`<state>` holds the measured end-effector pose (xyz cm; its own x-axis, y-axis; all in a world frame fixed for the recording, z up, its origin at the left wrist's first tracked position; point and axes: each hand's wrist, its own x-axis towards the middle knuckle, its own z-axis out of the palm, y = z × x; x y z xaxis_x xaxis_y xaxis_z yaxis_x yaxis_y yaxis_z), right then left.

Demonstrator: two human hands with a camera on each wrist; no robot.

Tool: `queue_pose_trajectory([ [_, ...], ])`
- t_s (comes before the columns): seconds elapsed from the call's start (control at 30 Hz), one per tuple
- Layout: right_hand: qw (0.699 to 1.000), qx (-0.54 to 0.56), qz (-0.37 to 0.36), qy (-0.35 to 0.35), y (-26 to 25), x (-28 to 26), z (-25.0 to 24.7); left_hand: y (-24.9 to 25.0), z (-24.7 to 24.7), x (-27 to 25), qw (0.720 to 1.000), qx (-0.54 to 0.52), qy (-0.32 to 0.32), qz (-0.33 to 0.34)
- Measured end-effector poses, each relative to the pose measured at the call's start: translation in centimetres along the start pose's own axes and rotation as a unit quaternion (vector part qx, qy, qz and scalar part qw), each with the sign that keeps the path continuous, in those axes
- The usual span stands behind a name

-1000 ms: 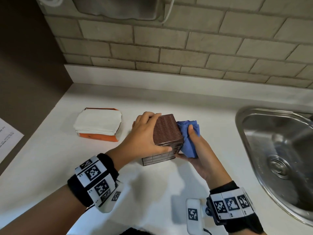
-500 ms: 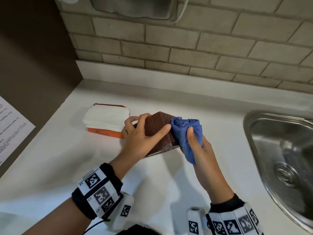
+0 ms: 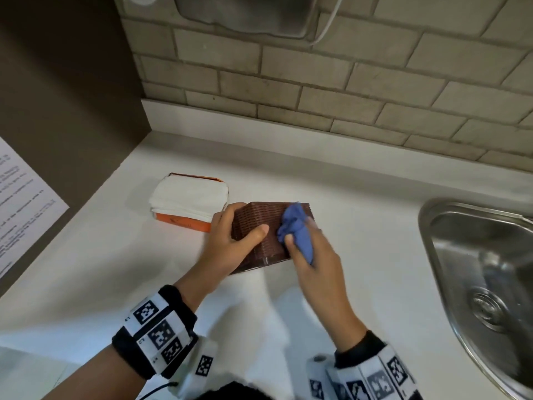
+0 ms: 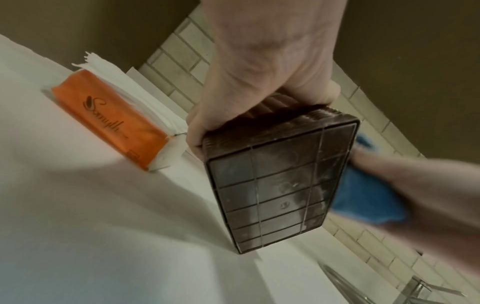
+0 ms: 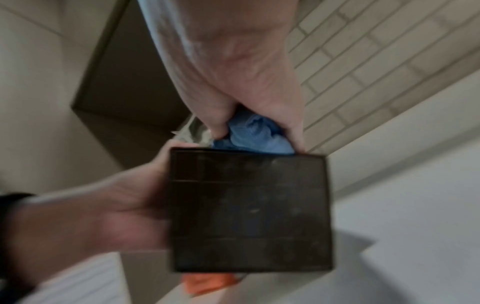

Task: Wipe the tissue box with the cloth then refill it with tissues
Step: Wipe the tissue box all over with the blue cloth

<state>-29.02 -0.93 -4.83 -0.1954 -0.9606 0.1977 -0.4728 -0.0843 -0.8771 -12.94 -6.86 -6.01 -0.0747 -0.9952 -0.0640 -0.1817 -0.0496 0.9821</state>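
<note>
A brown woven tissue box [image 3: 261, 226] [image 4: 280, 185] [image 5: 249, 209] is held above the white counter [image 3: 115, 269]. My left hand [image 3: 233, 243] [image 4: 259, 82] grips its left side, thumb across the near face. My right hand [image 3: 311, 255] [image 5: 233, 82] holds a bunched blue cloth [image 3: 295, 226] [image 4: 363, 199] [image 5: 254, 133] against the box's right side and top. The box's gridded underside faces the wrist cameras. An orange pack of white tissues [image 3: 189, 202] [image 4: 116, 117] lies on the counter to the left of the box.
A steel sink [image 3: 484, 284] is set into the counter at right. A brick-tile wall [image 3: 317, 82] runs along the back, with a dark panel [image 3: 66, 96] at left carrying a printed sheet [image 3: 20, 206]. A grey dispenser [image 3: 245, 13] hangs above.
The box has been turned in my left hand. The cloth has slid from the right end up onto the top right of the box. The head view has swung right.
</note>
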Motion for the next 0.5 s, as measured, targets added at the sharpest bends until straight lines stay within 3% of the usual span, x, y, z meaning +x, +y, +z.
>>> queue_pose_trajectory([
  [0.1, 0.998, 0.038, -0.016, -0.043, 0.0, -1.0, 0.9, -0.4, -0.6, -0.5, 1.0, -0.013, -0.019, -0.003],
  [0.23, 0.998, 0.05, 0.03, 0.027, 2.0, 1.0, -0.7, -1.0, -1.2, -0.7, 0.998, -0.039, -0.033, -0.019],
  [0.3, 1.0, 0.007, 0.004, 0.016, 0.8, 0.0, 0.3, -0.9, -0.9, -0.6, 0.999, -0.043, -0.015, -0.023],
  [0.4, 0.995, -0.011, -0.073, -0.065, -1.0, -2.6, 2.1, -1.1, -0.8, -0.3, 0.999, -0.048, 0.004, -0.021],
  [0.5, 0.997, -0.02, -0.062, -0.032, 1.3, -1.1, 0.6, -1.6, -1.2, -0.2, 0.996, -0.075, -0.002, -0.043],
])
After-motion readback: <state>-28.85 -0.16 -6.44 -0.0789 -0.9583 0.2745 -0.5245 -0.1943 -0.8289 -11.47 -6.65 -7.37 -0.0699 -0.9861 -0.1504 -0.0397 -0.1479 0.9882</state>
